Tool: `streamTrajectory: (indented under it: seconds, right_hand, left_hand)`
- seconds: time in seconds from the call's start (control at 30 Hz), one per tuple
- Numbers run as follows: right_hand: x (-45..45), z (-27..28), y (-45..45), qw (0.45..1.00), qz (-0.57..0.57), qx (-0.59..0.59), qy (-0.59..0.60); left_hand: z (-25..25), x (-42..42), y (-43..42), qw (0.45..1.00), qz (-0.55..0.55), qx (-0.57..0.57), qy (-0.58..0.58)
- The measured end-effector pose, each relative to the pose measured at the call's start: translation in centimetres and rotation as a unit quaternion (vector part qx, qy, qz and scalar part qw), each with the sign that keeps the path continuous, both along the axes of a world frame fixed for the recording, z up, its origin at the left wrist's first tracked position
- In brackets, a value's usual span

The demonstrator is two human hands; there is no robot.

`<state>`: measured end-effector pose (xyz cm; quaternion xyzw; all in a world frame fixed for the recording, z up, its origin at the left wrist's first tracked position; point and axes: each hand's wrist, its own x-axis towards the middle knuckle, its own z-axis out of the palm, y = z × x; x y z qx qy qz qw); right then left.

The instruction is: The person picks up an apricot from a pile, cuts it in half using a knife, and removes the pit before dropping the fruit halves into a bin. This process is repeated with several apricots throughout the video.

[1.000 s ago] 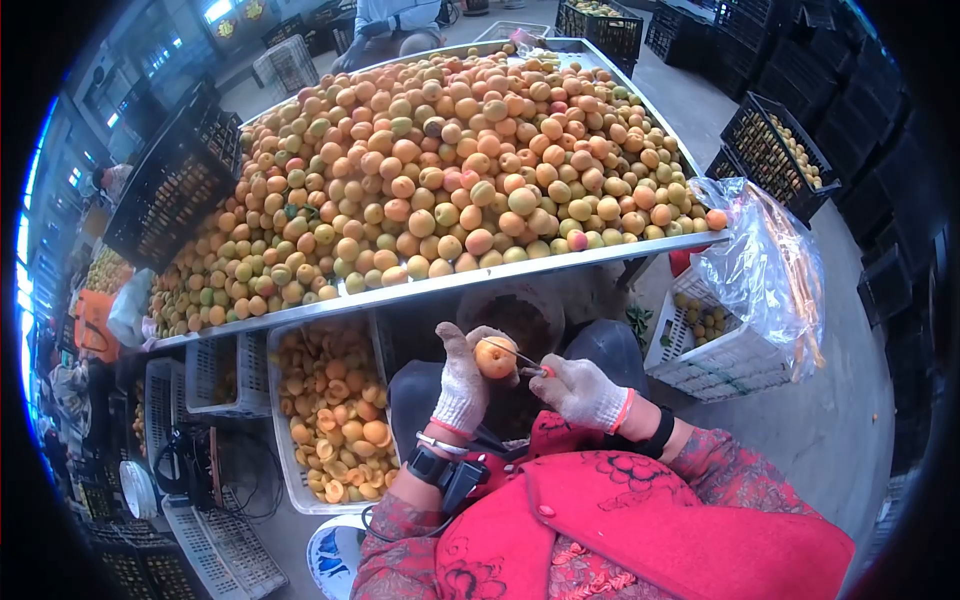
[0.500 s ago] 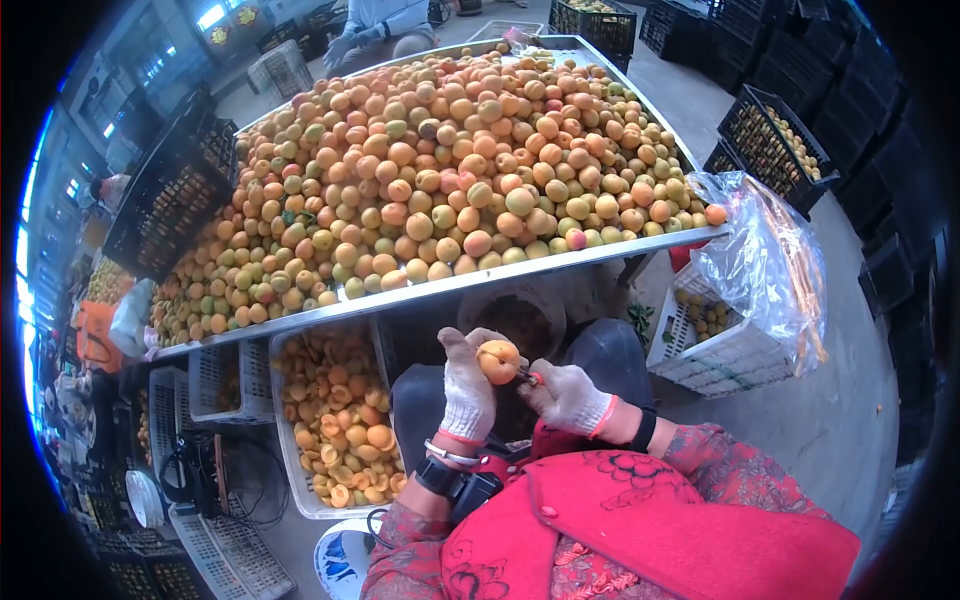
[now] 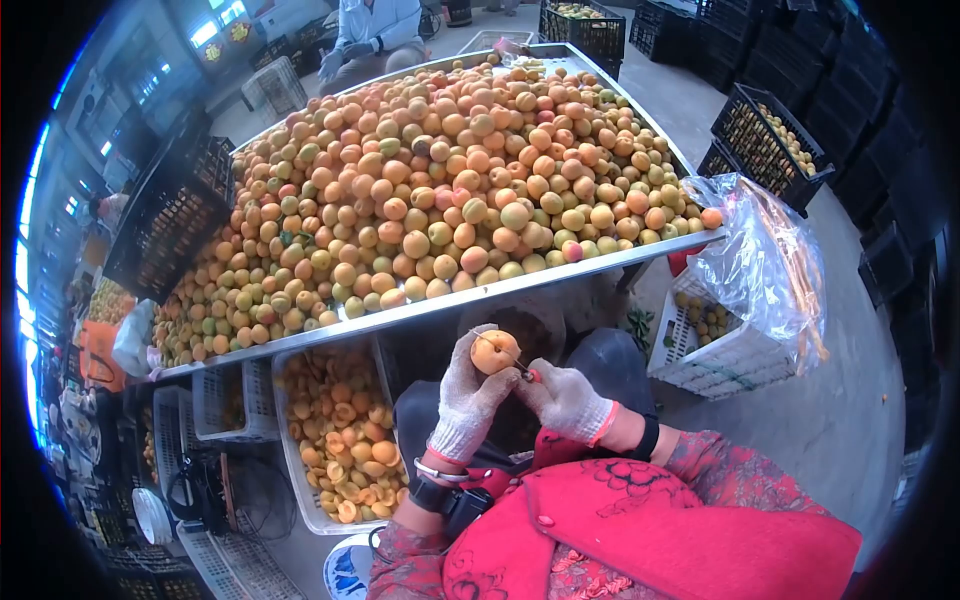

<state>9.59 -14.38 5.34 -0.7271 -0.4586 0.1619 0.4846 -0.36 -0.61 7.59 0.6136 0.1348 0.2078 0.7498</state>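
Observation:
My left hand (image 3: 464, 398), in a white knit glove, is closed round a whole orange apricot (image 3: 495, 352) above my lap. In my gloved right hand (image 3: 572, 402) is a small red-handled knife (image 3: 534, 376). Its thin blade appears to lie across the apricot, though the exact contact is too small to make out. Both hands are close together, just below the front edge of the metal-rimmed table (image 3: 470, 296). A big heap of apricots (image 3: 430, 180) covers that table.
Left of my knees, a white crate (image 3: 300, 470) holds halved apricots (image 3: 350, 450). A white basket (image 3: 715, 355) and a clear plastic bag (image 3: 745, 240) are on the right. Black crates (image 3: 770, 140) stand beyond. Another person (image 3: 380, 30) sits across the table. A bowl (image 3: 550, 310) is beneath it.
The apricot has turned and dropped slightly in my left hand, whose thumb side now wraps nearer its underside. The blade now shows across the fruit. My right hand has barely moved.

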Motion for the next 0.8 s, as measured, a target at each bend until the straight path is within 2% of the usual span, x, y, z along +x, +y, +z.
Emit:
streamTrajectory:
  seconds: [0.03,0.1,0.13,0.23,0.47,0.53,0.63,0.8]
  right_hand:
    - [-0.3,-0.1,0.2,1.000,-0.003,0.022,0.019]
    - [-1.0,-0.6,0.5,0.996,-0.009,0.065,0.061]
    - [-0.9,-1.4,0.6,0.997,-0.014,0.074,0.027]
    - [-0.5,-1.6,0.6,0.999,-0.010,0.045,0.009]
    - [0.2,-1.2,0.8,1.000,-0.012,0.000,0.009]
    - [0.3,-1.5,1.1,0.999,-0.012,-0.026,-0.021]
    - [-0.1,-1.4,1.8,0.999,-0.028,0.027,0.010]
    - [0.0,-1.9,1.6,0.999,-0.027,-0.005,-0.038]
  left_hand:
    - [0.0,0.1,-0.1,1.000,0.000,-0.002,-0.009]
    - [-0.5,0.6,-1.1,0.986,-0.020,-0.163,-0.029]
    - [-0.8,0.8,-1.6,0.969,-0.030,-0.241,-0.037]
    - [-1.8,1.3,-2.2,0.925,-0.049,-0.372,-0.056]
    - [-3.0,1.4,-0.5,0.949,-0.008,-0.306,-0.070]
    - [-1.9,1.5,-0.6,0.940,0.010,-0.332,-0.080]
    - [-1.7,1.5,-0.6,0.934,0.011,-0.344,-0.094]
    - [-1.7,1.8,-0.9,0.910,0.015,-0.405,-0.085]
